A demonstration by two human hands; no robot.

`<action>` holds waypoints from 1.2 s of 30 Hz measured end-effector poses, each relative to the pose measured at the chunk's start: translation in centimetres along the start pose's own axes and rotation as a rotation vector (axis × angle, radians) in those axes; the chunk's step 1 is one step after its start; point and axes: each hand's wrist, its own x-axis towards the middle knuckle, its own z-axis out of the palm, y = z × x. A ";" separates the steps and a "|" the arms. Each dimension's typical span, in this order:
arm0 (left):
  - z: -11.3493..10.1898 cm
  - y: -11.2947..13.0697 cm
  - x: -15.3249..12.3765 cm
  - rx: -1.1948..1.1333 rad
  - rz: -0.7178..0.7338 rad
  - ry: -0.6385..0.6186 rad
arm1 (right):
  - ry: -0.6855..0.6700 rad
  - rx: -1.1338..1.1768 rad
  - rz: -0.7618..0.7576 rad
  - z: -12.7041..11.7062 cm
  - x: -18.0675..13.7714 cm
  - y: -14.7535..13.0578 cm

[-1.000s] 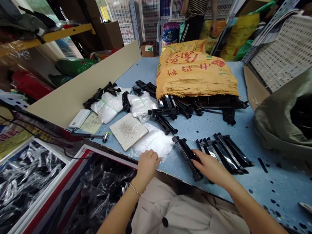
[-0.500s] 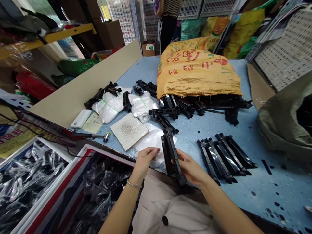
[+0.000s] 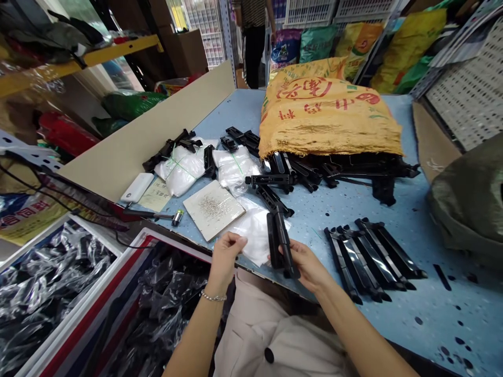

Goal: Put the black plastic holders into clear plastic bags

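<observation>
In my right hand (image 3: 308,262) is a long black folding plastic stand (image 3: 280,241), held upright near the table's front edge with the fingers wrapped round its lower part. My left hand (image 3: 227,256) is closed in a pinch at the edge of a clear plastic bag (image 3: 255,235), which lies flat on the table in front of me. Just beyond that hand sits a pale square tile (image 3: 214,209) strewn with small brown bits. To the right of my right hand, several similar black stands (image 3: 369,256) lie side by side in a row.
A yellow woven sack (image 3: 330,115) spills black parts across the blue table (image 3: 314,314). Tied bundles of clear bags (image 3: 183,170), a white power bank (image 3: 137,187) and a screwdriver-like tool (image 3: 157,214) lie leftward. Bins of bagged items (image 3: 55,277) stand below left. A person (image 3: 253,42) stands behind.
My left hand has drawn slightly left and toward me, with the bag's edge at its fingertips. The stand stays in my right hand. The view has shifted slightly, and the person behind has moved.
</observation>
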 end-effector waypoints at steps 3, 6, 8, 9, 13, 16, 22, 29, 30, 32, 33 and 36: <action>-0.9 0.1 -0.3 0.158 0.216 0.012 | 0.040 -0.032 -0.016 -0.9 -0.1 -0.6; -1.0 0.2 -0.7 0.561 0.489 -0.104 | 0.083 -0.027 -0.061 -0.8 -1.3 -1.4; -0.6 0.2 -0.7 0.717 0.563 -0.165 | 0.082 0.008 -0.034 -0.5 -2.7 -1.8; -0.5 0.2 -0.6 0.736 0.561 -0.184 | 0.055 0.014 0.016 -0.5 -3.5 -1.8; -0.1 0.3 -0.1 0.667 0.482 -0.228 | -0.037 -0.043 0.259 -1.1 -5.5 -0.5; 0.2 0.5 -0.9 0.663 0.484 -0.279 | 0.080 -0.035 0.256 -2.0 -4.6 1.0; 2.9 1.5 -5.1 0.654 0.677 -0.714 | 0.215 -0.405 -0.083 -1.0 -2.3 1.5; -5.6 6.1 -7.7 0.766 0.333 -0.603 | -0.108 -0.970 -0.188 -0.7 -7.1 -2.8; -8.3 6.4 -7.9 0.822 0.256 -0.592 | -0.004 -1.072 -0.211 -1.8 -7.8 -3.7; -13.7 5.7 -8.1 0.928 0.076 -0.514 | 0.327 -1.378 -0.258 -4.8 -8.9 -5.2; -16.1 4.7 -8.1 0.984 -0.033 -0.480 | 0.475 -1.560 -0.251 -6.3 -9.3 -5.6; -21.4 -0.1 -7.3 1.164 -0.318 -0.357 | 0.648 -1.966 -0.205 -9.8 -10.0 -5.8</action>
